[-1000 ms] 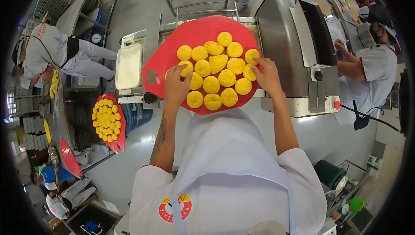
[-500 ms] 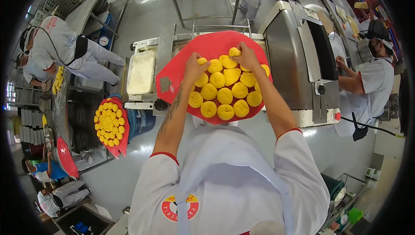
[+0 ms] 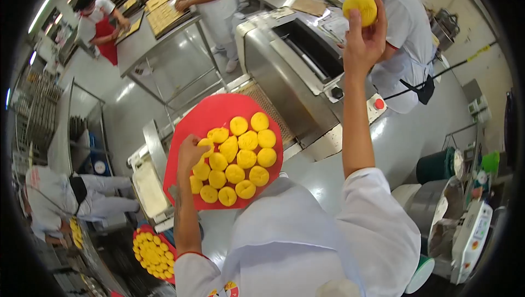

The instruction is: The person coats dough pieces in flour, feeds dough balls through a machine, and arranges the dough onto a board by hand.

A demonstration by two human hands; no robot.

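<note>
My right hand (image 3: 363,45) is raised high at the right, away from the board, its fingers closed around a round yellow dough ball (image 3: 359,8). Over the left part of a red board (image 3: 188,119), my left hand (image 3: 190,155) is closed on another yellow dough piece (image 3: 205,146), partly hidden by the fingers. Several yellow dough balls (image 3: 235,174) lie close together on the board, some smooth and some creased. The board rests across a machine's bed.
A steel dough machine (image 3: 290,84) stands beyond the board, with a red button (image 3: 379,103) on its side. A co-worker (image 3: 404,34) stands behind my raised hand. A tray of white flour (image 3: 150,190) and a second red board of dough balls (image 3: 153,253) are at left.
My view has turned right. My right hand has risen off the board and out to the right with a dough ball. My left hand stays over the board with its piece.
</note>
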